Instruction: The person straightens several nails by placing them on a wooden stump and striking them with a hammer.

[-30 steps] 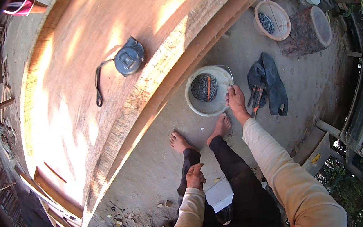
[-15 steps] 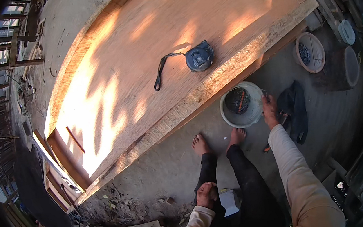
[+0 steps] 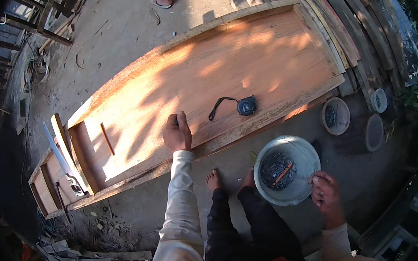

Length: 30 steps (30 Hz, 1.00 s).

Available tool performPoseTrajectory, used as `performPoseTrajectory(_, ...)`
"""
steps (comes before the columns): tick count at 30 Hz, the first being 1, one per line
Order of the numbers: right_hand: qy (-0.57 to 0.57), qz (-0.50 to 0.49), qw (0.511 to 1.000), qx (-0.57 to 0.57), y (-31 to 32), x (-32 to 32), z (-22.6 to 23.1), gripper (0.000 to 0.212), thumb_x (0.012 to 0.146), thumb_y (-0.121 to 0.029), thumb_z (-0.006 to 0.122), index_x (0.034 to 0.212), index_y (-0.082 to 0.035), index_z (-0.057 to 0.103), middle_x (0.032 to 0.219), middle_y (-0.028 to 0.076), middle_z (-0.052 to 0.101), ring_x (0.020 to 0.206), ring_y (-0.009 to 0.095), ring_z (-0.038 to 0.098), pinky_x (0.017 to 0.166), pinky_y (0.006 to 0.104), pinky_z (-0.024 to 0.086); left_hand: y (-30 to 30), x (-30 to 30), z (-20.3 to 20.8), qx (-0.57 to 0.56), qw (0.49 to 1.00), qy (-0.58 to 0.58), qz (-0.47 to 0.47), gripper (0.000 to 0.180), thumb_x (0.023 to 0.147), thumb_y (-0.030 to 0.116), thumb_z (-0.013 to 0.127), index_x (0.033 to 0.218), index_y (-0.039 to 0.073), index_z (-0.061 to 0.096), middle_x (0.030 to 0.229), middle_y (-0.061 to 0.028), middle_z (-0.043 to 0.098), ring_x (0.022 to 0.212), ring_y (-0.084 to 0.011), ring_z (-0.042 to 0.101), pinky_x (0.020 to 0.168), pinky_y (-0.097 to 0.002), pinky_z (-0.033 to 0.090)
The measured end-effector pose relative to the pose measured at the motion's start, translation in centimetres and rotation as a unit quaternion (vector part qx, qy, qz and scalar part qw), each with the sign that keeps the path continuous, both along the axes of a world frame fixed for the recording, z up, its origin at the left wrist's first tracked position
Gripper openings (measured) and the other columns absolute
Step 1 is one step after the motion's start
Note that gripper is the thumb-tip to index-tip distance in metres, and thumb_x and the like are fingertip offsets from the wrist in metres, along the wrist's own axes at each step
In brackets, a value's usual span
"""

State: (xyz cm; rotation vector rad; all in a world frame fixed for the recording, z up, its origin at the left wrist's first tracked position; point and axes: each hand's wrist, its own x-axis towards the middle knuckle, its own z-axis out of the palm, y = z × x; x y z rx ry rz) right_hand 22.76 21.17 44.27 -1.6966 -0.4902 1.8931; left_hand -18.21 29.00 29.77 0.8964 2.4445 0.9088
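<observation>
"Condition of your right hand (image 3: 326,193)?"

"Curled closed on the wire handle (image 3: 303,177) of the bucket (image 3: 303,158), just beside its rim."

"And your left hand (image 3: 177,134)?"

"Drawn into a loose fist above the near side of the long wooden frame (image 3: 279,64). Its inner side is hidden; I cannot tell whether I have hold of anything there."

"Position and contents of the bucket?"

"Upright, mouth toward me, near my right foot (image 3: 246,178) and on my side of the frame. Whether its base meets the ground, I cannot tell. Inside, a heap of nails (image 3: 270,163), with an orange stick (image 3: 283,174) lying across them."

"Farther out?"

"On the frame's board, a dark tape measure (image 3: 247,106), strap trailing left. At the left end, a handsaw (image 3: 58,151). Beyond the far side, another person's sandalled feet (image 3: 163,2)."
</observation>
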Motion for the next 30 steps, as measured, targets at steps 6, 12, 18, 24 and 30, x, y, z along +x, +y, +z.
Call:
performPoseTrajectory(6,0.158,0.0,0.962,0.222,5.3,-1.1,12.5,0.024,0.097,-0.016,0.057,0.085,0.005,0.056,0.053,-0.003,0.037,0.039,0.004,0.029,0.035,0.0244,0.027,6.4,-1.3,-7.2,-0.1,0.977,0.17,-0.084,0.037,0.098,0.041,0.049,0.093,0.008,0.065,0.095,-0.0161,0.07,0.09,-0.0375,0.066,0.077,-0.0502,0.051)
performPoseTrajectory(12,0.184,-0.024,0.919,0.349,13.5,-6.6,15.4,0.025,0.102,-0.017,0.051,0.089,0.004,0.053,0.052,-0.004,0.034,0.039,0.005,0.028,0.035,0.0232,0.026,7.6,-1.1,-6.0,-0.126,0.964,0.21,-0.099,0.03,0.097,0.036,0.052,0.086,0.01,0.062,0.088,-0.0128,0.069,0.084,-0.0348,0.067,0.071,-0.0487,0.051)
performPoseTrajectory(18,0.103,-0.077,0.953,0.275,20.6,-11.0,8.7,0.02,0.103,-0.018,0.051,0.095,0.0,0.056,0.054,-0.004,0.034,0.04,0.005,0.03,0.036,0.0242,0.032,7.1,-1.0,-7.7,-0.14,0.968,0.183,-0.1,0.028,0.096,0.035,0.054,0.084,0.01,0.062,0.087,-0.0115,0.069,0.082,-0.0339,0.066,0.072,-0.049,0.05)
performPoseTrajectory(24,0.093,-0.112,0.957,0.249,24.9,-14.6,4.4,0.019,0.103,-0.02,0.052,0.1,-0.002,0.058,0.057,-0.005,0.036,0.043,0.005,0.033,0.037,0.0243,0.033,7.0,-2.0,-7.6,-0.137,0.966,0.187,-0.113,0.028,0.095,0.036,0.056,0.085,0.011,0.062,0.089,-0.0119,0.069,0.081,-0.0346,0.066,0.071,-0.0499,0.05)
performPoseTrajectory(30,0.037,-0.147,0.955,0.255,27.7,-12.5,2.7,0.02,0.103,-0.024,0.054,0.106,-0.005,0.057,0.06,-0.006,0.037,0.045,0.005,0.035,0.039,0.024,0.034,6.2,-1.0,-4.9,-0.208,0.97,0.044,-0.12,0.029,0.093,0.04,0.059,0.091,0.011,0.062,0.091,-0.0144,0.069,0.083,-0.0384,0.067,0.074,-0.052,0.051)
